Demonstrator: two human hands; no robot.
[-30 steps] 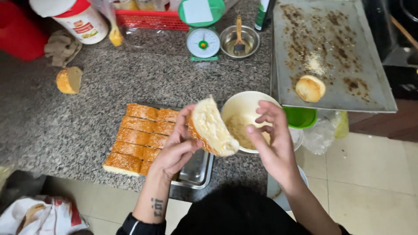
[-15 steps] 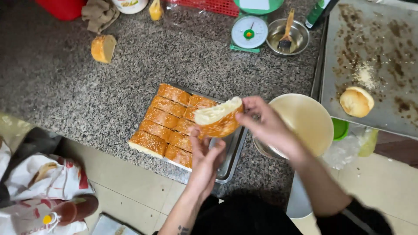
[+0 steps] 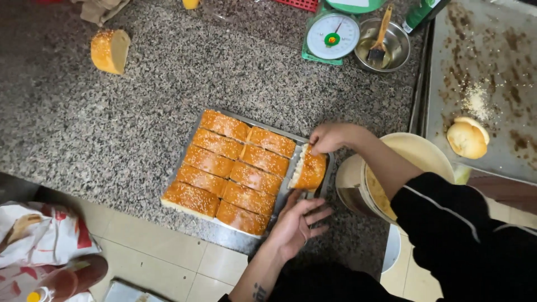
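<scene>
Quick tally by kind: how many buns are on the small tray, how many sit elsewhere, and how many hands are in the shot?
Sesame buns lying flat in the small tray: 8
Filled bun going in under the right hand: 1
Buns elsewhere: 2, a cut bun on the counter, a plain bun on the baking sheet
Hands: 2, with the left hand
Total: 13

Lower centre of the frame: the left hand (image 3: 295, 225), bare, five fingers visible, no ring or glove. Its forearm, running to the bottom edge, is uncovered and carries a small dark tattoo near the bottom edge of the frame, its design too small to read. Centre right: the right hand (image 3: 331, 137), also bare, with the wrist and lower forearm uncovered. Lower right: the right arm wears a black sleeve pushed up above the forearm, loosely creased, marked by a thin white line of piping or seam stitching along its length.
</scene>
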